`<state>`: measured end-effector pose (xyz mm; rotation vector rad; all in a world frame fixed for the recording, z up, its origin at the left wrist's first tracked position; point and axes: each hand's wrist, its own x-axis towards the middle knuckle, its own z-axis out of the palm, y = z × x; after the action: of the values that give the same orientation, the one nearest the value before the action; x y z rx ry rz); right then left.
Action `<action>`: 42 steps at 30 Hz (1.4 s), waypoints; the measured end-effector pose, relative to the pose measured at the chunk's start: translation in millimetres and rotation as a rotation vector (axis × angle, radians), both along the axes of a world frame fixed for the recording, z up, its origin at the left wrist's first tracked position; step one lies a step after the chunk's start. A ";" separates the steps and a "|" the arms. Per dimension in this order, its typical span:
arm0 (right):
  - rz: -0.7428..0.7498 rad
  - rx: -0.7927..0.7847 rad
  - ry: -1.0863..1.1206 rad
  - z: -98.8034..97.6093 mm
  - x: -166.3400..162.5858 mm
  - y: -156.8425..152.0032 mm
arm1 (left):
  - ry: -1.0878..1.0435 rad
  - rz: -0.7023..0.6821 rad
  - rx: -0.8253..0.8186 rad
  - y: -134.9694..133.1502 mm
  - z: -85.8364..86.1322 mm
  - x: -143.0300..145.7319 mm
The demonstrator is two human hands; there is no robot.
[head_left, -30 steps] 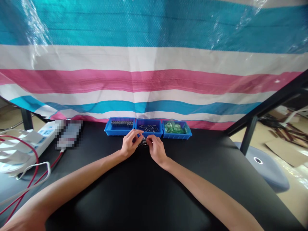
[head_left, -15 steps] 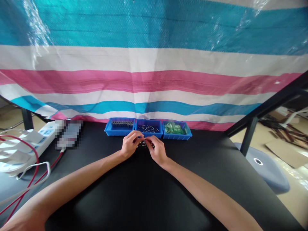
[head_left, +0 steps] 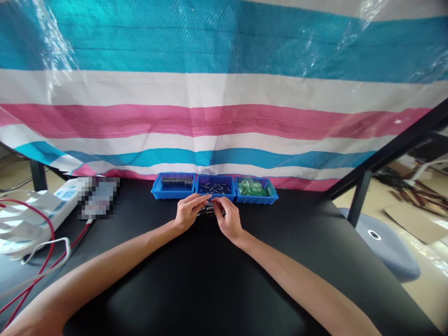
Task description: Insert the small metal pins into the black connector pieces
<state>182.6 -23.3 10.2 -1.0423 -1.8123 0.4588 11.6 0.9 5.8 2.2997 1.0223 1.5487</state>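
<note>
My left hand point(head_left: 189, 213) and my right hand point(head_left: 229, 218) meet just in front of the middle blue bin point(head_left: 214, 195), fingertips almost touching. The left fingers reach straight to the right, with thumb and forefinger closed together at the tips. On the right, thumb and fingers are bent into a pinch. What lies between the fingertips is too small to make out. Several shiny metal parts point(head_left: 206, 210) show on the table under and between the hands, partly hidden. Thin metal pins or screws point(head_left: 215, 187) lie loose in the middle bin.
The left blue bin point(head_left: 173, 192) holds a row of small metal cylinders. Green pieces in clear plastic point(head_left: 252, 187) fill the right blue bin point(head_left: 257, 199). A power strip point(head_left: 58, 205) with cables sits at the left. A grey stool point(head_left: 385, 247) stands beyond the table's right edge.
The left fingers have straightened from a more bent pose. More of the metal parts shows between the hands. My right hand has barely moved.
</note>
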 end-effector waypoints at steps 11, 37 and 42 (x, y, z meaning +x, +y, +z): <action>0.049 0.028 0.028 -1.6 0.9 -0.6 | -0.072 0.020 -0.115 0.5 -8.1 -0.5; -0.032 -0.036 0.072 -0.6 2.6 2.1 | -0.036 0.007 -0.016 -2.1 5.0 1.9; 0.052 0.004 0.015 -0.4 0.7 1.4 | -0.021 0.032 -0.055 -3.0 4.5 1.3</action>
<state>183.3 -21.9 9.8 -0.9886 -1.8299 0.4932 12.9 -2.1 10.3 2.2360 1.0874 1.5333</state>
